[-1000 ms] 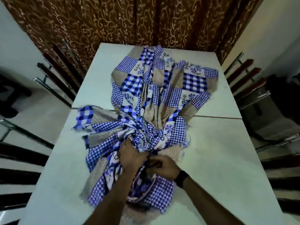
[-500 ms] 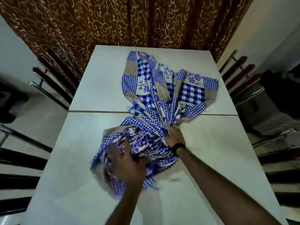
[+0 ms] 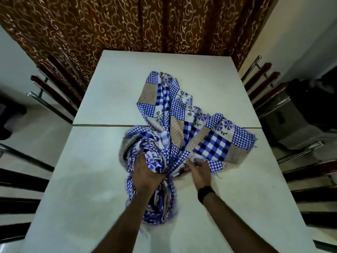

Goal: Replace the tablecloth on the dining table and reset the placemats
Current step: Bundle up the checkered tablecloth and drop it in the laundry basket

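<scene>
A blue, white and tan patchwork tablecloth (image 3: 175,128) lies bunched in the middle of the white dining table (image 3: 91,179). My left hand (image 3: 145,170) grips the gathered middle of the cloth, and a twisted tail of it hangs toward me below that hand. My right hand (image 3: 198,170), with a black band on the wrist, rests on the cloth's near right edge with fingers curled into the fabric. The far part of the cloth fans out past the table's seam. No placemats are in view.
A seam (image 3: 102,125) crosses the table's middle. Chairs with dark slats and chrome frames stand on the left (image 3: 52,92) and right (image 3: 266,83). A brown patterned curtain (image 3: 145,24) hangs behind the far edge.
The cloth has been pulled closer and bunched tighter. My right hand came back from the cloth's centre to its near right edge; my left hand closed on the gathered middle.
</scene>
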Tool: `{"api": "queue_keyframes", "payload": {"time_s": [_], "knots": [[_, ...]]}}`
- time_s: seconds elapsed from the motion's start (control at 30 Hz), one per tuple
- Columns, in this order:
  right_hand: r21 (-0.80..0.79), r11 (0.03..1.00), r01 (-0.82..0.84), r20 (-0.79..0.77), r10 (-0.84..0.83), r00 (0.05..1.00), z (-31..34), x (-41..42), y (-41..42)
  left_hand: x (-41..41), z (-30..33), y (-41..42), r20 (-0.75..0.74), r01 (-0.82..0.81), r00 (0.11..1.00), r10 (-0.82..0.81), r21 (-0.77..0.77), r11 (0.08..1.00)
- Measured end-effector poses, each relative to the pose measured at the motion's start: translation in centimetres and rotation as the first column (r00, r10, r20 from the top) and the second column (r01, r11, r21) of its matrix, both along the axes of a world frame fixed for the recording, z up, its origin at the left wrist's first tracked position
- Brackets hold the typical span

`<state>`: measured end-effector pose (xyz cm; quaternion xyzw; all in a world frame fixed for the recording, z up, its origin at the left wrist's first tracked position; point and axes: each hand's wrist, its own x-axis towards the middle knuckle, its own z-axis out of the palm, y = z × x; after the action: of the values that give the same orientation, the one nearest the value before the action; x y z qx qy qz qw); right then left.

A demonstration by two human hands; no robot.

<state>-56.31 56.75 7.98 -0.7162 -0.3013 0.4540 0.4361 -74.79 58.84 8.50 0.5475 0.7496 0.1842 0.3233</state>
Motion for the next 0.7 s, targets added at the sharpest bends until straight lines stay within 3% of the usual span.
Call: {"api": "queue_keyframes", "payload": {"time_s": [0.03,0.1,0.2,0.27,0.3,0.37,0.43,0.5,0.53,0.6,0.67,0.7], "knots": [[-0.044,0.986,0.163,-0.031,-0.165,0.986,0.2,1.0,1.1,-0.1,-0.3,0.1,0.033,0.094,0.995,-0.094,0.008,0.996],[-0.165,0.951,0.262,-0.003,-0.266,0.964,0.7,2.8,3.6,-0.3,-0.6,0.3,0.087,0.339,0.938,-0.336,-0.029,0.94],[-0.306,0.938,0.163,0.248,-0.087,0.965,1.4,3.8,6.8,0.2,-0.6,0.3,0.092,0.751,0.66,-0.746,-0.048,0.658],[-0.325,0.943,0.073,0.331,0.042,0.943,1.7,3.6,7.7,0.6,-0.4,0.0,0.033,0.878,0.479,-0.877,0.008,0.479],[-0.338,0.94,-0.043,0.353,0.169,0.92,1.5,3.5,7.8,0.6,-0.1,-0.2,-0.041,0.896,0.444,-0.895,0.03,0.443],[-0.407,0.839,-0.361,0.461,0.53,0.712,0.7,3.5,7.3,0.2,0.3,-0.8,-0.31,0.872,0.476,-0.823,0.042,0.488],[-0.435,0.732,-0.524,0.495,0.681,0.54,0.0,3.3,6.3,-0.8,0.8,-1.9,-0.513,0.666,0.653,-0.557,0.038,0.745],[-0.384,0.717,-0.581,0.511,0.69,0.513,-0.7,2.8,5.5,-2.1,0.6,-3.2,-0.537,0.363,0.789,-0.299,0.013,0.932],[-0.354,0.729,-0.586,0.536,0.672,0.511,-0.5,2.3,5.4,-2.8,0.3,-3.5,-0.49,0.284,0.836,-0.248,-0.001,0.959],[-0.265,0.735,-0.624,0.497,0.659,0.565,0.1,1.5,5.0,-3.9,-0.2,-3.5,-0.404,0.334,0.858,-0.316,-0.026,0.942],[-0.24,0.669,-0.703,0.252,0.742,0.621,1.4,0.6,5.2,-4.5,-0.4,-2.7,-0.354,0.473,0.824,-0.443,-0.001,0.881],[-0.276,0.594,-0.756,0.167,0.804,0.571,2.1,0.1,5.4,-4.6,-0.3,-2.1,-0.33,0.525,0.808,-0.489,0.027,0.85]]}}
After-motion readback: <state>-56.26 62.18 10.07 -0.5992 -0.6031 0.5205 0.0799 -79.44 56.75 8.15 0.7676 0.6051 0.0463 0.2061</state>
